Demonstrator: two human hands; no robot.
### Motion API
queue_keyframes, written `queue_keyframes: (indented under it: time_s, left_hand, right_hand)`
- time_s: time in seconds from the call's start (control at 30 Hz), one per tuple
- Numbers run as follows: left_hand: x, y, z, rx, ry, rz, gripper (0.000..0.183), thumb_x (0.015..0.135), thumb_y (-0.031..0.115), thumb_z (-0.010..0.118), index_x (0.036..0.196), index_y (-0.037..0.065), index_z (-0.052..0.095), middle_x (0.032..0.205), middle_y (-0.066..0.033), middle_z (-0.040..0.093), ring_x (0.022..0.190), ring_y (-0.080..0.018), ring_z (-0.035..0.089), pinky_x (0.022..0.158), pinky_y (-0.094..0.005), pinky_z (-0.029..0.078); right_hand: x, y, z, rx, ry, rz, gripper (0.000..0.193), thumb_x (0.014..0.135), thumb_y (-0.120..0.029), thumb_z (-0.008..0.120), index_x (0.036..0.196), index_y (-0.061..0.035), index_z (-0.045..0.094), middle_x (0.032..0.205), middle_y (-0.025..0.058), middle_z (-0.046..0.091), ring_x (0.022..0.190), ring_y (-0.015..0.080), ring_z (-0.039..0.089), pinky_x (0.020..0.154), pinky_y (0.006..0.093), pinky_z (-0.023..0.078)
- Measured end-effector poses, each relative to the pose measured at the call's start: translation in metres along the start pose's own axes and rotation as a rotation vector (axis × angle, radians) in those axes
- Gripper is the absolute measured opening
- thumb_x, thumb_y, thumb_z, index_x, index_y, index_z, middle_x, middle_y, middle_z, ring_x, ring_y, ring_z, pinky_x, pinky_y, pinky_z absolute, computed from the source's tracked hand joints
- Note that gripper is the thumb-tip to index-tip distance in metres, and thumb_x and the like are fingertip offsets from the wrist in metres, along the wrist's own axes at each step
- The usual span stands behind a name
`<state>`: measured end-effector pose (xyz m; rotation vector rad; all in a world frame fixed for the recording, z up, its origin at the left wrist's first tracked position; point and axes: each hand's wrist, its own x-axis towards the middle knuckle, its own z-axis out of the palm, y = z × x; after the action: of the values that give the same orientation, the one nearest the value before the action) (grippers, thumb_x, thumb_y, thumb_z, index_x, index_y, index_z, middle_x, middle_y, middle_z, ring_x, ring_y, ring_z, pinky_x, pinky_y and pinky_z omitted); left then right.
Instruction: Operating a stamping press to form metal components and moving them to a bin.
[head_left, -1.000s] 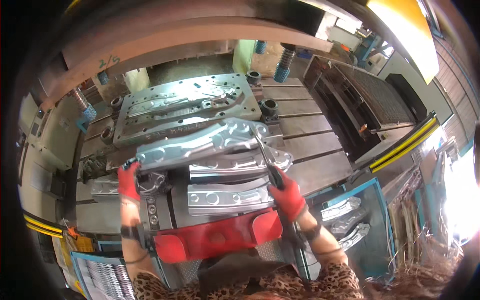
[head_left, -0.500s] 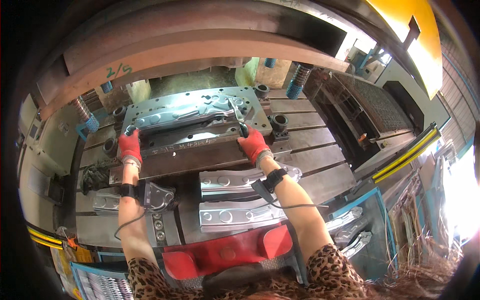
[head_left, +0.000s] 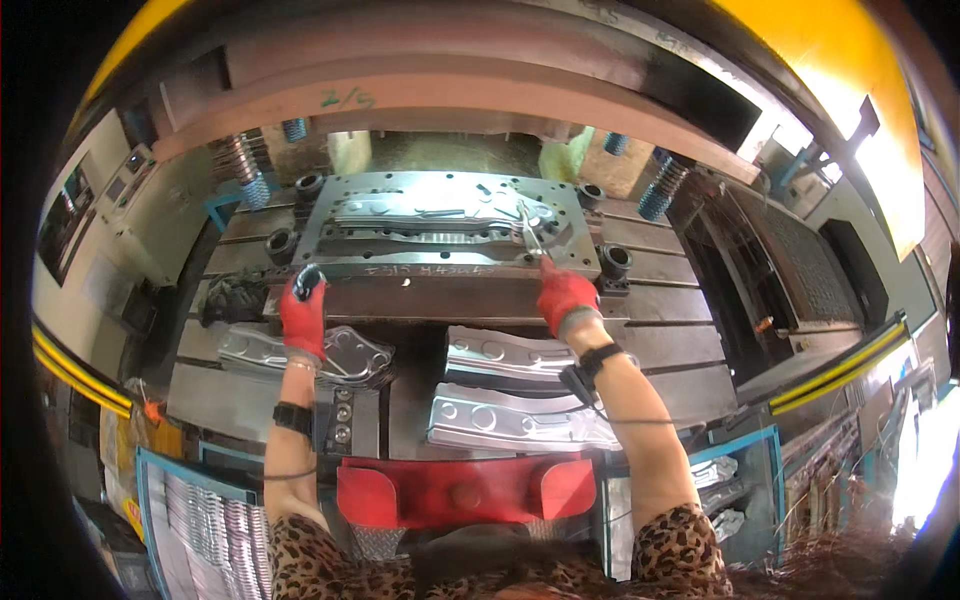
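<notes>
Panel point(head_left: 440, 222) lies flat in the die point(head_left: 340, 262), just ahead of both my hands, its long axis running left to right across me. My right hand point(head_left: 565, 296) is the nearer one: its fingers are closed around thin tongs point(head_left: 528, 232) whose tip touches the panel's right end. My left hand point(head_left: 303, 310) sits at the die's front left edge, fist closed on a dark knob-like thing; I cannot tell what.

Red gloves on left hand point(head_left: 303, 317) & right hand point(head_left: 565, 297). Leopard-spot sleeves point(head_left: 680, 545), brown w/ black. Shiny silver pressed metal sheets point(head_left: 510, 420). Grey steel die block point(head_left: 445, 225). Red curved plastic guard point(head_left: 465, 492). Blue coil springs point(head_left: 660, 188). Yellow press frame point(head_left: 800, 50).
</notes>
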<state>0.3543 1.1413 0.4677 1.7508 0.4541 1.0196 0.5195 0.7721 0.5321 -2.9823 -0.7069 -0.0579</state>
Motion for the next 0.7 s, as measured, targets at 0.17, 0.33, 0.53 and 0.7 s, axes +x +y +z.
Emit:
queue_keyframes:
  time_s: [0.17,0.33,0.53,0.7]
  left_hand:
    - [-0.087,-0.016,-0.075,0.177,0.114,-0.066,0.028,0.08,0.011,0.063,0.104,-0.001,0.058,0.099,-0.0089,0.063,0.087,-0.0164,0.058,0.079,-0.0296,0.045]
    - [-0.219,-0.051,-0.154,0.218,0.143,-0.585,0.033,0.078,0.01,0.063,0.109,-0.001,0.055,0.097,-0.0096,0.061,0.086,-0.0198,0.057,0.077,-0.0323,0.045]
    - [-0.339,-0.109,-0.171,-0.365,0.016,-0.927,0.032,0.084,0.026,0.058,0.109,0.007,0.054,0.092,-0.0076,0.06,0.084,-0.0225,0.057,0.069,-0.0318,0.046]
    - [-0.352,-0.147,-0.192,0.189,-0.39,-0.491,0.03,0.083,0.033,0.055,0.102,0.01,0.055,0.079,-0.0025,0.061,0.068,-0.0187,0.057,0.059,-0.0289,0.045]
  right_hand:
    - [-0.109,0.053,0.026,0.497,0.234,0.118,0.054,0.079,-0.016,0.055,0.131,-0.014,0.039,0.106,0.0229,0.059,0.096,0.0344,0.058,0.078,0.0421,0.047]
    - [-0.279,0.144,0.091,0.923,0.425,0.542,0.059,0.074,-0.004,0.057,0.13,0.0002,0.039,0.093,0.0105,0.062,0.073,0.0125,0.055,0.066,0.027,0.047]
    - [-0.407,0.177,0.202,1.029,0.175,1.012,0.063,0.066,-0.01,0.074,0.122,0.0019,0.047,0.107,0.0106,0.058,0.092,0.0175,0.055,0.082,0.0306,0.044]
    - [-0.373,0.149,0.246,1.12,-0.22,0.715,0.035,0.073,-0.024,0.07,0.099,-0.001,0.062,0.085,0.0091,0.066,0.068,0.019,0.061,0.062,0.0323,0.049]
